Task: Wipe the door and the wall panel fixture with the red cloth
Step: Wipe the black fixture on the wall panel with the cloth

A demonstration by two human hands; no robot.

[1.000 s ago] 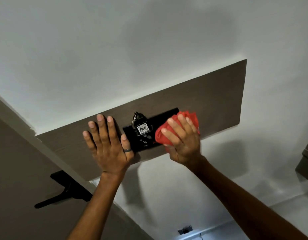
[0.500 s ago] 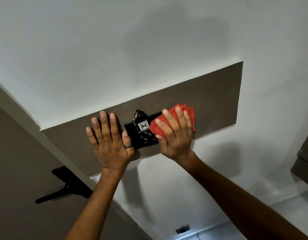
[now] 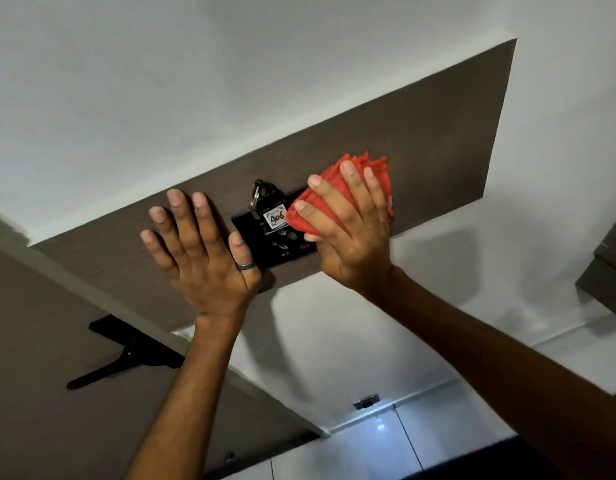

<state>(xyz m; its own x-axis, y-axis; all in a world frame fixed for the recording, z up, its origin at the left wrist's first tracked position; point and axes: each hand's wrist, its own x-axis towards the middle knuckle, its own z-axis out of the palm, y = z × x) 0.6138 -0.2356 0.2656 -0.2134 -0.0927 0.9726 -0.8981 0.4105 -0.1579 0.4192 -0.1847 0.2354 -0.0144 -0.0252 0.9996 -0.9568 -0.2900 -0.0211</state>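
A brown wall panel (image 3: 438, 133) runs slantwise across the white wall. At its middle sits a black switch plate (image 3: 282, 247) with a key tag marked 406 (image 3: 276, 216) hanging in it. My right hand (image 3: 351, 230) presses the folded red cloth (image 3: 365, 174) flat on the plate's right part and the panel. My left hand (image 3: 199, 258) lies flat on the panel, fingers spread, just left of the plate, with a ring on the thumb. The brown door (image 3: 40, 393) fills the lower left, with its black lever handle (image 3: 126, 355).
The door frame (image 3: 74, 289) divides door and wall. A socket (image 3: 366, 400) sits low on the white wall, above the tiled floor (image 3: 369, 441). A dark piece of furniture (image 3: 608, 271) juts in at the right edge.
My right hand slid the red cloth left along the panel onto the switch plate's right part. My left hand stayed flat beside the plate. The view shifted closer.
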